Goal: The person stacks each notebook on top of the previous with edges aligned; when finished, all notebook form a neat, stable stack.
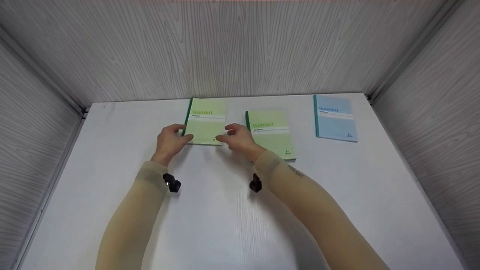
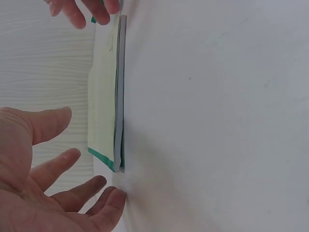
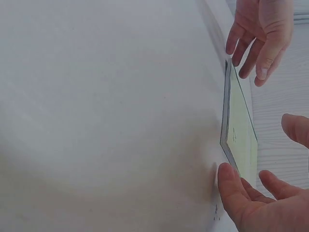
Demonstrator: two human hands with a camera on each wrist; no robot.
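A light green notebook (image 1: pixel 206 129) with a dark green spine lies flat near the table's back edge, left of centre. At its spine side is my left hand (image 1: pixel 168 143), thumb over the lower left corner. My right hand (image 1: pixel 240 140) is at the opposite edge, thumb near the lower right corner. In the left wrist view, the left fingers (image 2: pixel 79 191) are spread beside the spine end of the notebook (image 2: pixel 105 96), not wrapped round it. The right wrist view has the right fingers (image 3: pixel 231 186) loosely bent by the near corner; contact is unclear.
A second green notebook (image 1: pixel 272 140) lies just right of the first, partly behind my right hand and wrist. Farther right is a blue notebook (image 1: pixel 335 122). The white table (image 1: pixel 217 217) meets a wood-grain panel (image 1: pixel 232 48) at the back, with side panels left and right.
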